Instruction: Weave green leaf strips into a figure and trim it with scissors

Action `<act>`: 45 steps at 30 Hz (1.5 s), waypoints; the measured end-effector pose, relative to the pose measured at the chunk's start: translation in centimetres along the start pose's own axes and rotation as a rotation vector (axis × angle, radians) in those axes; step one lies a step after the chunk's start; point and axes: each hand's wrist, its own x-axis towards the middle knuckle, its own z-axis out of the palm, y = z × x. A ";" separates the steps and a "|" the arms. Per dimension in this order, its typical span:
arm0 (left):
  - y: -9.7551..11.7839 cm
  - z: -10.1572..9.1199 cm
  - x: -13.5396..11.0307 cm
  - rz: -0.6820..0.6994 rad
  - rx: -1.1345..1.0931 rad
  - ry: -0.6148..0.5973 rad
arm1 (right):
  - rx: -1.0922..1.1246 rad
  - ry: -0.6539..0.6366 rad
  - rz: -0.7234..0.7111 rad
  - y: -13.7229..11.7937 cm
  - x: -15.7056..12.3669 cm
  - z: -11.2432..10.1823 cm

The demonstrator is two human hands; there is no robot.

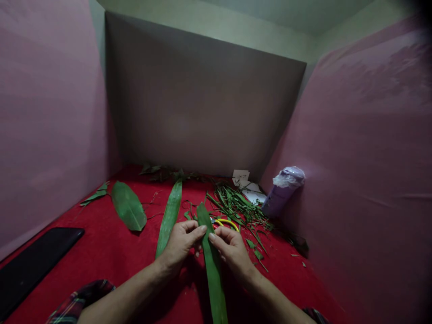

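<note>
A long, narrow green leaf [212, 270] runs from near the middle down past the bottom edge. My left hand [184, 240] pinches its left edge, close to the upper end. On the opposite edge, my right hand [231, 247] grips it between thumb and fingers. A second long leaf [170, 216] lies on the red cloth just left of my left hand. Behind my right hand shows a yellow looped handle [229, 223], perhaps of scissors; the rest of it is mostly hidden.
A broad leaf [128, 206] lies at left, beyond a flat black object [40, 265]. Thin green strips [236, 200] pile up at right, near white paper [254, 193] and a purple container [280, 195] with plastic over its top. Pink walls [364, 180] enclose the red surface [111, 256].
</note>
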 end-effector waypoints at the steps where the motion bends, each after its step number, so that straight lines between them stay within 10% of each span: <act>1: 0.0 0.0 0.0 0.004 0.009 0.004 | 0.001 -0.002 0.000 0.0 0.0 0.0; 18: 0.0 0.1 0.0 -0.049 -0.081 -0.001 | -0.045 0.021 -0.014 0.0 0.0 0.0; 31: 0.1 -0.5 0.5 -0.180 -0.332 0.095 | -0.442 0.117 -0.359 0.1 0.0 -0.5; 45: -0.2 -0.8 0.9 -0.204 -0.390 0.123 | -0.775 -0.124 -0.678 -0.2 -0.3 -1.2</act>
